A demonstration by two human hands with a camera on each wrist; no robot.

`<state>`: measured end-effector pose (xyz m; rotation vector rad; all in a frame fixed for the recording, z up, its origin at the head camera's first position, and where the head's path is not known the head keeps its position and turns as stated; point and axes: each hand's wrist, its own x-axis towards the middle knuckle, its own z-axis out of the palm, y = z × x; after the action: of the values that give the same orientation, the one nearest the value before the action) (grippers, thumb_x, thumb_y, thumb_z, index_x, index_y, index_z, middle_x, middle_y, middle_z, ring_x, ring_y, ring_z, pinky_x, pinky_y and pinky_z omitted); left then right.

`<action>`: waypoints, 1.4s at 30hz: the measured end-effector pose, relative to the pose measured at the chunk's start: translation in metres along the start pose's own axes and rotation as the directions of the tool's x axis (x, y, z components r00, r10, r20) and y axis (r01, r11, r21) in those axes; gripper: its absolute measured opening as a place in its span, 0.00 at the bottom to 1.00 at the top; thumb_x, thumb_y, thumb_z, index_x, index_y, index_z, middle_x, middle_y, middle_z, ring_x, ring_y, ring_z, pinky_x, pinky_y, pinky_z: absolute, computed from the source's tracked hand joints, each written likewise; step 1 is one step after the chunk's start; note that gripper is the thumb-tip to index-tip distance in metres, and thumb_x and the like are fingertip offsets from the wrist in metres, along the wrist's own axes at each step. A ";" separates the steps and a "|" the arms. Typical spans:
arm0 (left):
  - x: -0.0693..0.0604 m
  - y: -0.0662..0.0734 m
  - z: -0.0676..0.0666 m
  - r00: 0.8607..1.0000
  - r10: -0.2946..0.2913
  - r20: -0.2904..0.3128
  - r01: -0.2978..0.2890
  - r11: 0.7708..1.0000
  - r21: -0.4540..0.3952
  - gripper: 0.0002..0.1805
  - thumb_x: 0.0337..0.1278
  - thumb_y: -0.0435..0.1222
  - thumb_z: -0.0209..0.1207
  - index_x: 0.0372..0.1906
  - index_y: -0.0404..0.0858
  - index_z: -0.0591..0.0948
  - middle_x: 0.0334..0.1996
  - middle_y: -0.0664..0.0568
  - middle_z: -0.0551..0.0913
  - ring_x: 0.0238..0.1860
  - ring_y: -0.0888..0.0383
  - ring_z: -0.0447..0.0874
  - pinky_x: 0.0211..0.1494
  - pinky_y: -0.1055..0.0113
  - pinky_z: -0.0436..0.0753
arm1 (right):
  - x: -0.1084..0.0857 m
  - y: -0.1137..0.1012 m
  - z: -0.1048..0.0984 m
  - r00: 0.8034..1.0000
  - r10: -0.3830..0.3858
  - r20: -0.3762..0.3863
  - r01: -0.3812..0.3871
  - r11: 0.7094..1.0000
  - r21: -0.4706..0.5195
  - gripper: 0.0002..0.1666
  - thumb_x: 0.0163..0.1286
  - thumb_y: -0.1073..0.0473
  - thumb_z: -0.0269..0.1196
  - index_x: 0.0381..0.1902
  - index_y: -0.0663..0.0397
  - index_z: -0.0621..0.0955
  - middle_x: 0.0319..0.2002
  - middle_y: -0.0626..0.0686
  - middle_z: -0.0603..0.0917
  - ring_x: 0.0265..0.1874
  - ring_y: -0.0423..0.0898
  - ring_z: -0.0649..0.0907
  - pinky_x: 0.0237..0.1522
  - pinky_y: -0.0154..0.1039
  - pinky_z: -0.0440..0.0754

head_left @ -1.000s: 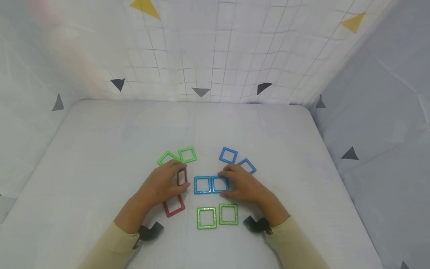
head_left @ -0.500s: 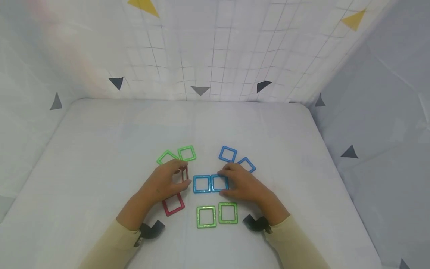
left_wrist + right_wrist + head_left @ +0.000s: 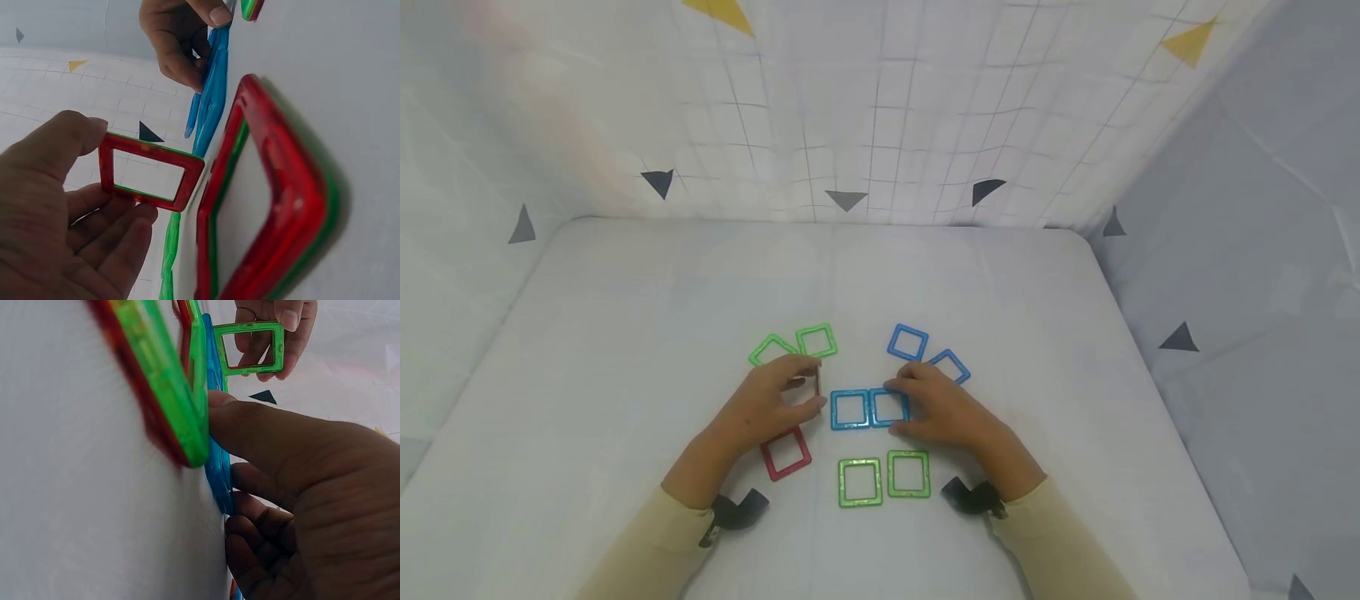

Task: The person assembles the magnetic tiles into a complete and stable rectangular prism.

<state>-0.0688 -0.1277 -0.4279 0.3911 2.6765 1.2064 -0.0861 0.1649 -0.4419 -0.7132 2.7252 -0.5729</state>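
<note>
My left hand [image 3: 767, 396] pinches a square magnetic tile [image 3: 190, 184] between thumb and fingers. This tile is red on one face and green on the other, and it stands upright, edge-on in the head view. Just right of it, two light-blue square tiles lie side by side. My right hand [image 3: 943, 408] grips the right blue tile [image 3: 215, 465] by its edges, while the left blue tile [image 3: 834, 410] touches it. Whether the upright tile touches the left blue one, I cannot tell. Below my left hand lies another red tile [image 3: 792, 471].
Two green tiles [image 3: 861, 503] lie flat in front of the blue pair. Behind my left hand are two brighter green tiles [image 3: 812, 327], one partly covered. Two darker blue tiles [image 3: 913, 330] lie behind my right hand. Everything rests on a white table [image 3: 700, 275].
The red tile in my left hand has turned from showing its face to standing edge-on, and that hand has shifted only slightly. My right hand stays on the blue tile.
</note>
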 end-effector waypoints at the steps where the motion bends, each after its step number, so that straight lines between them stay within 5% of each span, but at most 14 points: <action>1: 0.000 0.000 0.000 1.000 0.000 0.006 0.000 1.000 -0.011 0.32 0.56 0.46 0.69 0.67 0.46 0.75 0.61 0.56 0.79 0.60 0.52 0.81 0.57 0.56 0.83 | 0.000 0.000 0.000 1.000 0.001 0.000 -0.001 1.000 0.000 0.37 0.56 0.43 0.75 0.64 0.38 0.79 0.56 0.42 0.77 0.52 0.38 0.73 0.59 0.37 0.78; 18: -0.003 0.000 0.006 0.999 -0.027 0.038 0.028 0.999 -0.032 0.33 0.57 0.46 0.69 0.68 0.51 0.74 0.62 0.61 0.77 0.61 0.55 0.80 0.57 0.56 0.83 | -0.001 -0.002 0.000 1.000 0.001 -0.001 -0.001 1.000 0.000 0.36 0.56 0.43 0.75 0.63 0.38 0.80 0.56 0.42 0.77 0.52 0.38 0.74 0.60 0.38 0.78; 42: -0.004 0.001 0.007 0.997 0.045 0.058 -0.043 0.998 -0.043 0.32 0.56 0.44 0.70 0.66 0.48 0.76 0.61 0.60 0.79 0.60 0.55 0.81 0.58 0.57 0.82 | 0.000 -0.001 0.000 1.000 0.007 -0.008 -0.007 1.000 -0.013 0.36 0.56 0.42 0.75 0.64 0.37 0.79 0.57 0.42 0.77 0.54 0.38 0.74 0.60 0.39 0.78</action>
<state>-0.0623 -0.1230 -0.4317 0.4740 2.6020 1.2403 -0.0854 0.1642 -0.4419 -0.7061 2.7397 -0.5576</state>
